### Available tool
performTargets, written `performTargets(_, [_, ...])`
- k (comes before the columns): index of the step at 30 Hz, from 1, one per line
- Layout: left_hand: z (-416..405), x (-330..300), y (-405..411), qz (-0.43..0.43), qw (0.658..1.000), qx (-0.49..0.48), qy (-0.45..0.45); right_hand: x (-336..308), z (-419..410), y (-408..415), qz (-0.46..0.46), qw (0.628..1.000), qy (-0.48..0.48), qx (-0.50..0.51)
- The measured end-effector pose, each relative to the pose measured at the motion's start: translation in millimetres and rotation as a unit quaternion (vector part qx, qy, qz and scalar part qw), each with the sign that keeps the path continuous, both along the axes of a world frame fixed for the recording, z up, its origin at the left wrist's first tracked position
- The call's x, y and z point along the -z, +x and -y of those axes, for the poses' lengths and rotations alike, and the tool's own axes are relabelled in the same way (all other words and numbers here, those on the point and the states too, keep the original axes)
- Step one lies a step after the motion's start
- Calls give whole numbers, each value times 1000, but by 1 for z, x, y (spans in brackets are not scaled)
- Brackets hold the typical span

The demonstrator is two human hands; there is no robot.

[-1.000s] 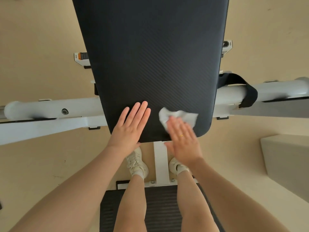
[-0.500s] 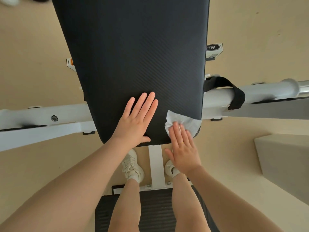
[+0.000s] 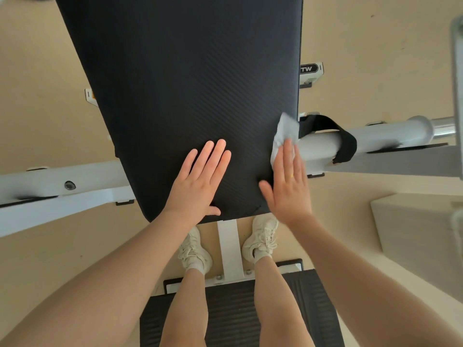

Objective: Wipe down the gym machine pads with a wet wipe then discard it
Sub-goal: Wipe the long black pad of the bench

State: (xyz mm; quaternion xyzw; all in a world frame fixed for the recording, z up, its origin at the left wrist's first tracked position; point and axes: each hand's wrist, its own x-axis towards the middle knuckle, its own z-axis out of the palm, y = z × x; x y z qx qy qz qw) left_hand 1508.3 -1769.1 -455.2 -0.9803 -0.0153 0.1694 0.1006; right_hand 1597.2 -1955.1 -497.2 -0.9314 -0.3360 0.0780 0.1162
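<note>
A long black ribbed bench pad fills the upper middle of the head view. My left hand lies flat on the pad's near end, fingers spread, holding nothing. My right hand is flat at the pad's right edge, its fingertips pressing a crumpled white wet wipe against that edge. Part of the wipe is hidden under my fingers.
White frame bars run left and right under the pad; a black strap loops over the right bar. A white post and a dark floor mat lie below, beside my shoes. A pale block stands at the right.
My right hand has slid the wipe from the pad's near right corner up along its right edge. My left hand stays flat on the pad.
</note>
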Motion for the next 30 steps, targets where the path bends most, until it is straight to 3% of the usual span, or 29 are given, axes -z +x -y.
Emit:
performTargets(5, [0, -2, 1, -7, 1000, 13, -10, 17, 32, -69, -5, 993, -105, -48])
performTargets(11, [-22, -11, -14, 76, 989, 31, -122, 18, -49, -116, -26, 990, -65, -122])
performTargets(18, [-74, -16, -53, 39, 995, -5, -96, 18, -75, -130, -27, 969, -60, -238])
performTargets(21, [-75, -14, -49, 42, 994, -27, -94, 11, -50, -93, -13, 981, -77, -175])
performTargets(26, [-72, -20, -32, 36, 995, -69, -68, -22, -37, 0, -23, 996, -46, 77])
performTargets(30, [-71, -26, -27, 4, 989, -119, -90, -53, -93, 49, -31, 990, 34, 132])
